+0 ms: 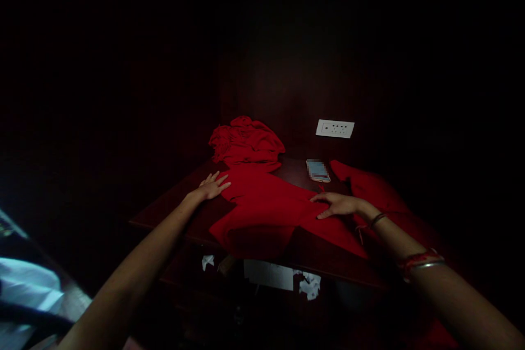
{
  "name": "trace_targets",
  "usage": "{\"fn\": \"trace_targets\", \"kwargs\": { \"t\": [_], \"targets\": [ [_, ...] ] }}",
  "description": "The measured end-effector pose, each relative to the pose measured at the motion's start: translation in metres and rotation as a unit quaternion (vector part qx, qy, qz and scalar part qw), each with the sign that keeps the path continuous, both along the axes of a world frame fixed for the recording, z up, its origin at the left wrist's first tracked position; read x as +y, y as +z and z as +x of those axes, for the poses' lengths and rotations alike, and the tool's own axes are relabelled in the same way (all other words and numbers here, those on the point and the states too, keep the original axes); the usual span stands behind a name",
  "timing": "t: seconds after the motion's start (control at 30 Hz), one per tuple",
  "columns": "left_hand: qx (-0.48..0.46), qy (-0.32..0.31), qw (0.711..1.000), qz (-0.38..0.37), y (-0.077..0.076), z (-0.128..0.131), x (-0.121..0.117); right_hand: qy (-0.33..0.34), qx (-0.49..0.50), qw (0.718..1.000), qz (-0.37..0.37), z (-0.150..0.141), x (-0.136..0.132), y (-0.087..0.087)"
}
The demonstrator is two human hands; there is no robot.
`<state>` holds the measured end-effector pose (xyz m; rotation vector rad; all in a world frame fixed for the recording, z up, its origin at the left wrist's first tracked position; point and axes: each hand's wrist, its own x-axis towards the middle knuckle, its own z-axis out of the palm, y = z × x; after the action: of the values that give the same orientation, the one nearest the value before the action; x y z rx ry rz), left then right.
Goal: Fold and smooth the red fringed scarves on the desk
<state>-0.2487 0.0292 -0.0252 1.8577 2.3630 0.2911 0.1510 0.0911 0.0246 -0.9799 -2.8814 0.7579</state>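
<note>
- I see the left hand (211, 188) palm down, its fingers fanned well apart, laid on the left margin of a flat, plain, bright red cloth (262, 205); it has nothing pinched that I can make out.
- The right hand (338, 204) is on the right part of that cloth, thumb standing clear of lightly bent fingers. I cannot tell whether a fold is caught under the fingertips.
- On my view the red cloth lies across a dark, polished tabletop (164, 209), between the two hands, reaching its front edge and trailing off to the right.
- Behind it, and touching it, I see a rumpled heap of red fabric with a fringed side (250, 142).
- To the right I have another length of red cloth (379, 190), behind the right forearm.
- Between the heap and that length lies a flat phone with a blurred, pale blue screen (318, 169).
- Above the phone, I see a white rectangular socket plate (335, 129) on the dark wall.
- Below the tabletop I make out a flat white sheet (268, 275) and a crumpled white scrap (310, 286).
- A dark band (378, 220) circles the right wrist.
</note>
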Motion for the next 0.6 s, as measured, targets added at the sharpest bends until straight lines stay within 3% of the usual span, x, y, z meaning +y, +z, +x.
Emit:
{"fn": "trace_targets", "kwargs": {
  "t": [0.13,0.23,0.3,0.37,0.43,0.5,0.6],
  "targets": [
    [-0.003,0.044,0.999,-0.009,0.008,-0.013,-0.003,0.001,-0.029,0.999,0.023,0.002,-0.004,0.005],
    [0.003,0.024,0.999,0.039,0.027,0.003,-0.006,0.002,-0.017,1.0,-0.012,0.003,-0.004,0.01],
    [0.005,-0.057,0.994,0.093,0.041,0.025,-0.01,0.009,0.006,1.0,-0.005,0.001,-0.001,0.016],
    [-0.008,-0.177,0.975,0.136,0.052,0.054,-0.016,0.014,0.022,0.999,0.037,-0.004,0.001,0.027],
    [-0.04,-0.268,0.955,0.121,0.059,0.082,-0.023,-0.001,0.045,0.992,0.117,-0.01,0.0,0.044],
    [-0.09,-0.295,0.947,0.092,0.062,0.103,-0.029,-0.039,0.114,0.961,0.247,-0.014,-0.005,0.065],
    [-0.191,-0.304,0.932,0.057,0.067,0.114,-0.037,-0.101,0.254,0.854,0.442,-0.014,-0.02,0.094]
  ]
}}
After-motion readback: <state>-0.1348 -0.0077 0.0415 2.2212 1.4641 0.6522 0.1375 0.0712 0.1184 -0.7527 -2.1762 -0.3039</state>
